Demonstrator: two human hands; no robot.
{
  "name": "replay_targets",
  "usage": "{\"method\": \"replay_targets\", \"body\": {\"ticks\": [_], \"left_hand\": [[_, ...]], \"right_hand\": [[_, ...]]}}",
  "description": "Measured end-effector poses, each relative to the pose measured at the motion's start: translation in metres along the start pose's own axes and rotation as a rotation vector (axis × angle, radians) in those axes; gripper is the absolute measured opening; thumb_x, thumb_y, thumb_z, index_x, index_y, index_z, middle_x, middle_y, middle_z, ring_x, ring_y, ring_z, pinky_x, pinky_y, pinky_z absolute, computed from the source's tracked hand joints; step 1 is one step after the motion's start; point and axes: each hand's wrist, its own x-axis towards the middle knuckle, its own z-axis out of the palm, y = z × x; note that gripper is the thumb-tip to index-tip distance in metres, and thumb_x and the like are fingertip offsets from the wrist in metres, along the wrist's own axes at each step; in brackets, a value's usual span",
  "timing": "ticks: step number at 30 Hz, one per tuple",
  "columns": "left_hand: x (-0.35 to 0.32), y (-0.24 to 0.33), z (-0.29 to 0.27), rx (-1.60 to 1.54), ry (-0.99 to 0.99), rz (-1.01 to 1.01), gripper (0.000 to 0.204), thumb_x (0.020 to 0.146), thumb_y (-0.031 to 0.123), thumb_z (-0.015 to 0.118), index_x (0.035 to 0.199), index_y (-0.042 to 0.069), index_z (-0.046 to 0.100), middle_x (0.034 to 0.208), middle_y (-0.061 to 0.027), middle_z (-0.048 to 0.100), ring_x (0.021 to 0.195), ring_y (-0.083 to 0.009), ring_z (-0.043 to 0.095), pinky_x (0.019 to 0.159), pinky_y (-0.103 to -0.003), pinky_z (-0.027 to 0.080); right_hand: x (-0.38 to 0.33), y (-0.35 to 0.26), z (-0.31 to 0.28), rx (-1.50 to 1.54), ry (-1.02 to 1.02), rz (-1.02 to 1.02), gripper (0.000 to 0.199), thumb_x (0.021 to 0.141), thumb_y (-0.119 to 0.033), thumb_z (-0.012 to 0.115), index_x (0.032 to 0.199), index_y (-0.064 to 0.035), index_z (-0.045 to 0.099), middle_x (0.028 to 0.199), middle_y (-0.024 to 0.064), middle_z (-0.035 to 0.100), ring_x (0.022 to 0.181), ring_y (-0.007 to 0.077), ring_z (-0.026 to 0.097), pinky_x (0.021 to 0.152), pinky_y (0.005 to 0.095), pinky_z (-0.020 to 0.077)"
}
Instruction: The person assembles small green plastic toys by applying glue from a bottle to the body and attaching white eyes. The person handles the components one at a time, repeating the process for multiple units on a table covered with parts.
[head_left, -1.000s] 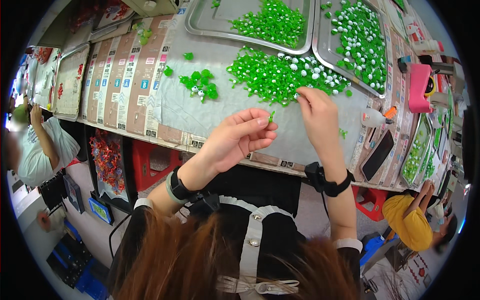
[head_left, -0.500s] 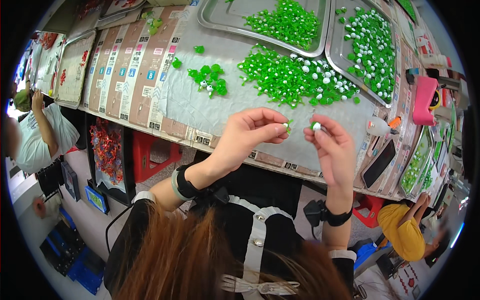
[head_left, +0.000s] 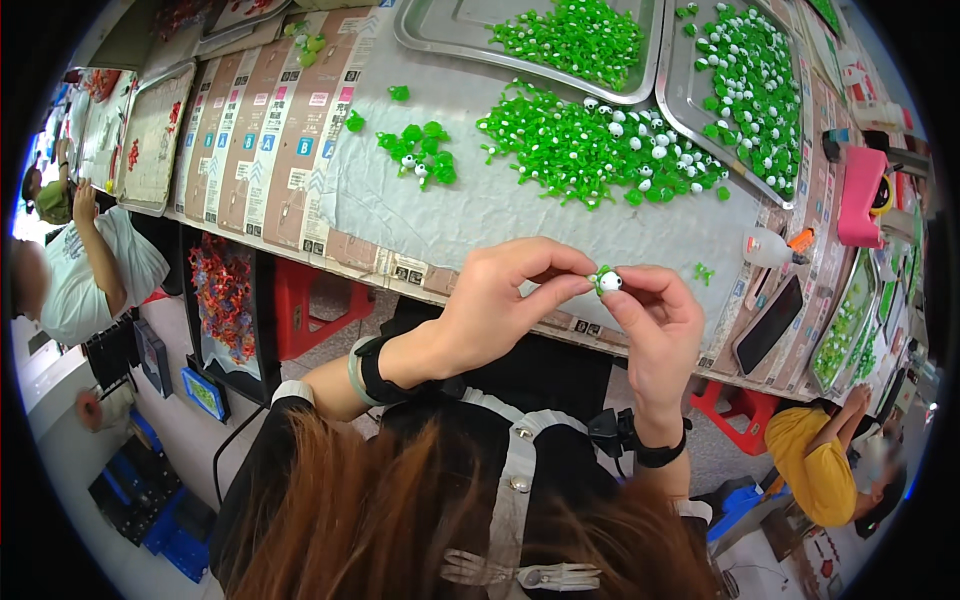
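My left hand (head_left: 500, 300) pinches a small green plastic piece (head_left: 597, 274) between thumb and forefinger, mostly covered by the fingertips. Between the thumb and fingers of my right hand (head_left: 660, 325) is a green-and-white toy head (head_left: 609, 282) with a dark eye spot. The two pieces touch at my fingertips, just above the table's near edge. Beyond my hands spreads a pile of green figure pieces and white-eyed heads (head_left: 590, 150) on a pale sheet (head_left: 400, 225). A smaller cluster of green pieces with white balls (head_left: 420, 155) sits to its left.
Metal trays of green parts stand behind: one (head_left: 425, 35) at the back, another (head_left: 685, 110) at right. A lone green piece (head_left: 704, 273), a phone (head_left: 768, 325), a white bottle (head_left: 765, 247) and a pink tape dispenser (head_left: 862, 195) lie rightward. People sit at both sides.
My hands have come together, so the green piece and the toy head now meet. A lone green piece on the sheet, hidden before, shows beyond my right hand.
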Motion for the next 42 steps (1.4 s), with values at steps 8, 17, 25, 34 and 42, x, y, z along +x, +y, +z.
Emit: {"method": "replay_targets", "body": {"ticks": [8,17,25,34,42], "left_hand": [[0.000,-0.001,-0.004,0.194,-0.059,0.230,0.012,0.064,-0.002,0.061,0.075,0.000,0.056,0.069,-0.0092,0.057,0.061,-0.0181,0.056,0.054,-0.025,0.044],[-0.004,0.010,-0.005,0.096,-0.092,0.126,0.013,0.064,-0.003,0.060,0.077,0.000,0.057,0.069,-0.0089,0.057,0.060,-0.0172,0.056,0.052,-0.024,0.043],[-0.001,0.011,-0.010,0.118,-0.225,0.084,0.017,0.069,-0.002,0.056,0.085,0.000,0.058,0.072,-0.0068,0.057,0.064,-0.0142,0.055,0.054,-0.024,0.042],[-0.003,0.011,-0.004,-0.547,-0.268,-0.427,0.020,0.077,0.000,0.048,0.096,-0.008,0.049,0.086,-0.0120,0.056,0.082,-0.0157,0.055,0.071,-0.024,0.046],[-0.002,0.010,-0.001,-0.564,-0.246,-0.435,0.019,0.077,0.000,0.049,0.094,-0.008,0.049,0.088,-0.0136,0.055,0.080,-0.0161,0.056,0.070,-0.024,0.046]], "right_hand": [[-0.008,0.003,-0.002,-0.038,-0.004,0.024,0.011,0.072,0.007,0.052,0.082,0.0043,0.055,0.080,0.0067,0.055,0.071,0.0084,0.052,0.062,0.0179,0.0406],[-0.016,0.006,-0.001,-0.174,0.006,-0.148,0.009,0.070,0.007,0.054,0.079,0.0050,0.055,0.076,0.0085,0.055,0.067,0.0091,0.051,0.057,0.0180,0.0394],[-0.016,0.003,-0.001,-0.163,0.018,-0.115,0.009,0.071,0.007,0.054,0.079,0.0049,0.055,0.076,0.0082,0.055,0.066,0.0097,0.051,0.058,0.0184,0.0407],[-0.004,0.004,-0.005,0.177,-0.036,0.105,0.007,0.073,0.002,0.054,0.079,0.0047,0.054,0.073,0.0097,0.057,0.063,0.0124,0.054,0.058,0.0207,0.0446],[-0.004,0.006,-0.003,0.217,-0.032,0.082,0.006,0.073,0.003,0.053,0.079,0.0045,0.054,0.073,0.0095,0.056,0.062,0.0123,0.054,0.058,0.0213,0.0444]]}}
